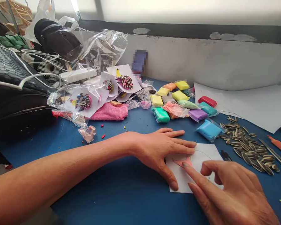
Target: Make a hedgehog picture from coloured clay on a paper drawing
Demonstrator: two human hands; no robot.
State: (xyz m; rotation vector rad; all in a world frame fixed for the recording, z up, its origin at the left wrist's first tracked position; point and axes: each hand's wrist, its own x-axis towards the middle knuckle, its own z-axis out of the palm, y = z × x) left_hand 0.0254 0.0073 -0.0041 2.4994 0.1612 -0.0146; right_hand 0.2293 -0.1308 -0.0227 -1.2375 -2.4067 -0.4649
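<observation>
Blue covers the table (107,193), and nearest me is the person's right hand (234,189), index finger stretched out, thumb held just apart, its grip a narrow opening with nothing I can see in it. That fingertip touches a thin salmon-pink clay-like patch (188,160) on a small white paper sheet (181,182). The left hand (160,147) spreads wide and flat over the sheet's left side. Farther back lie striped sunflower seeds (248,151), then a plastic-wrapped sky-blue block (209,130).

White paper (208,153), lying flat, pink clay (188,160) on it
</observation>
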